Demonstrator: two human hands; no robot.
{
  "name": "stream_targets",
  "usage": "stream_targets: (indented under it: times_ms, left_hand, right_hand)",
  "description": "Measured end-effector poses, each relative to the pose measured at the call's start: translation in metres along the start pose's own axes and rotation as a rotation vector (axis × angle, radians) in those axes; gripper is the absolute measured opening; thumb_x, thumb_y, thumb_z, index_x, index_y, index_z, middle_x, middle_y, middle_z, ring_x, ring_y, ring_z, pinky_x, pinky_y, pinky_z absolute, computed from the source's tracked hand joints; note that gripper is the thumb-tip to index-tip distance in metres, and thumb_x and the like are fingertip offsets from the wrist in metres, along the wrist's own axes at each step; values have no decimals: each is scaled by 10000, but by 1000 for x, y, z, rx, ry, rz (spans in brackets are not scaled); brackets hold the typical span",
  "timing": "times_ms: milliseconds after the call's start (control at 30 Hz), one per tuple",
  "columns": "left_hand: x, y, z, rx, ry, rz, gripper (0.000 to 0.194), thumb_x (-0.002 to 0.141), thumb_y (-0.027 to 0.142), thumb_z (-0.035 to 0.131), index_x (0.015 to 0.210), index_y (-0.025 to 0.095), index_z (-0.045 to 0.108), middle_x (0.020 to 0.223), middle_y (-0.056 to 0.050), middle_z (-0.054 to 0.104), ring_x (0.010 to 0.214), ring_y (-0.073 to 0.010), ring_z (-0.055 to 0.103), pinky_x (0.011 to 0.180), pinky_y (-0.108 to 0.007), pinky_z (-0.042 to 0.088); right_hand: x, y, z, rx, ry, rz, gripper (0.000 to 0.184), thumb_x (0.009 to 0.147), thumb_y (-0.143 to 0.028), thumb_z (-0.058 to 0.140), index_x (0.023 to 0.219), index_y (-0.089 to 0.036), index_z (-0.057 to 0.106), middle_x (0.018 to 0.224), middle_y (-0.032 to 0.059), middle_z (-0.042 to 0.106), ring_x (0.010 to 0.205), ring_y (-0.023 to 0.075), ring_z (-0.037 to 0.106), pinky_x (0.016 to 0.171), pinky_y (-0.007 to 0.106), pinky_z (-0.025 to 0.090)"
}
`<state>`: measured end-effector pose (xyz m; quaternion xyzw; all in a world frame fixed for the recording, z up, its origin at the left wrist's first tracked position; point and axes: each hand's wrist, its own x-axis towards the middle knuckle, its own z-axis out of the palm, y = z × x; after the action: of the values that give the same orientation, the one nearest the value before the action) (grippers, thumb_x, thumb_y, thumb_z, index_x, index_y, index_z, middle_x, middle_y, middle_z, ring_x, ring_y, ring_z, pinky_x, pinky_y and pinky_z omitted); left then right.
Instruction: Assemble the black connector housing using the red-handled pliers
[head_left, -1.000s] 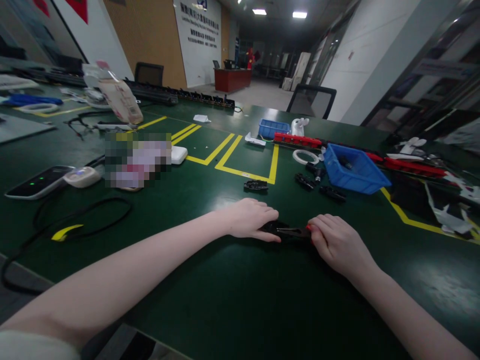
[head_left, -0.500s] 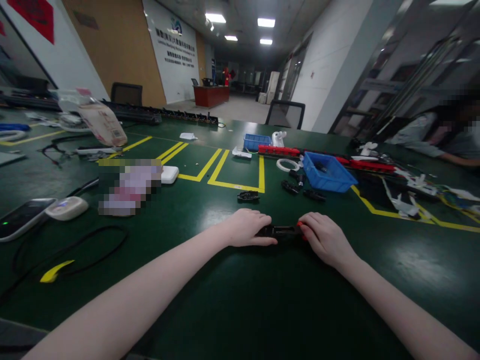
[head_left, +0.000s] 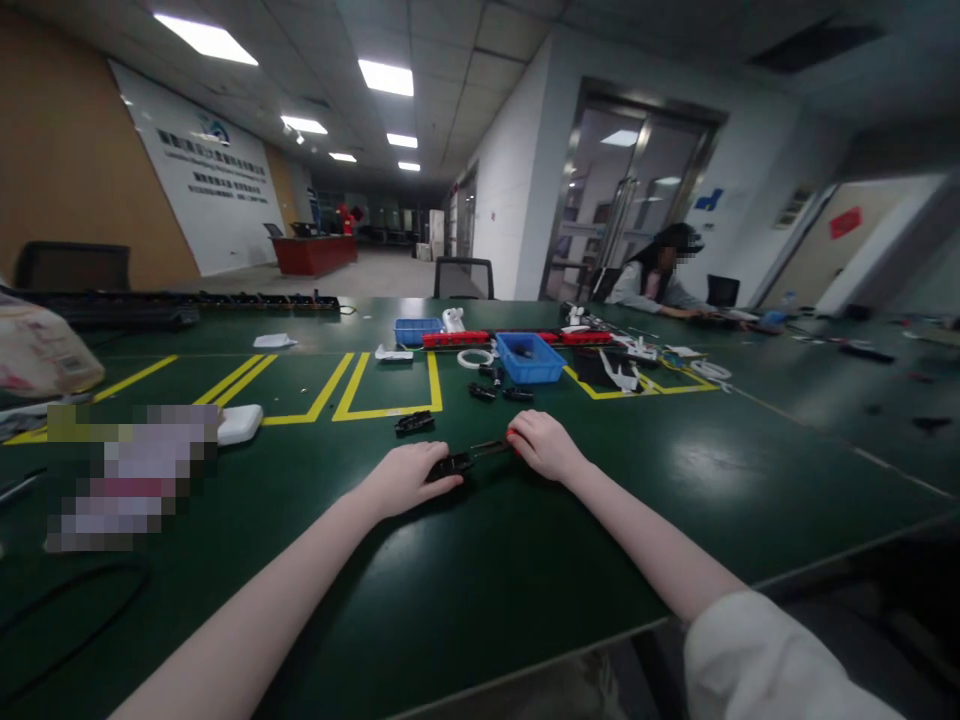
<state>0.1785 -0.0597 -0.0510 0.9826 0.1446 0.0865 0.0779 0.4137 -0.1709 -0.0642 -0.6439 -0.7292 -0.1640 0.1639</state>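
A long black plastic part (head_left: 474, 455) lies on the green table (head_left: 480, 590) between my two hands. My left hand (head_left: 409, 476) is closed over its left end, thumb underneath. My right hand (head_left: 544, 443) is closed on its right end, where a small red piece shows at the fingertips. Another black part (head_left: 414, 423) lies just beyond my left hand, apart from it.
A blue bin (head_left: 529, 356) with small black parts beside it stands further back, next to red strips (head_left: 454, 339) and a smaller blue tray (head_left: 417, 329). Yellow tape lines (head_left: 352, 385) mark the table. A white box (head_left: 238, 423) lies left. A person (head_left: 656, 283) sits at the far right.
The view has swung up and to the right, so the ceiling and the seated person now show. My hands stay on the black part, now seen smaller and further left.
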Motion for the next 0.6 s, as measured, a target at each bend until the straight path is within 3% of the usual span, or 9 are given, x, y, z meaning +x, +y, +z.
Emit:
stream_targets:
  times_ms: [300, 600]
  left_hand:
    - [-4, -1, 4, -37, -11, 2, 349, 884, 489, 355, 824, 181, 505, 813, -52, 626, 730, -201, 595, 631, -274, 415]
    - [-4, 1, 5, -82, -24, -37, 348, 862, 508, 368, 825, 189, 501, 844, -49, 625, 775, -220, 591, 658, -289, 403]
  right_hand:
    - [-1, -4, -1, -146, -75, -49, 304, 873, -364, 513, 1092, -156, 547, 1085, 64, 579, 929, 169, 576, 796, 386, 495]
    - [-3, -4, 0, -188, -67, -65, 310, 875, -366, 509, 1103, -159, 542, 1095, 67, 575, 933, 171, 575, 795, 386, 496]
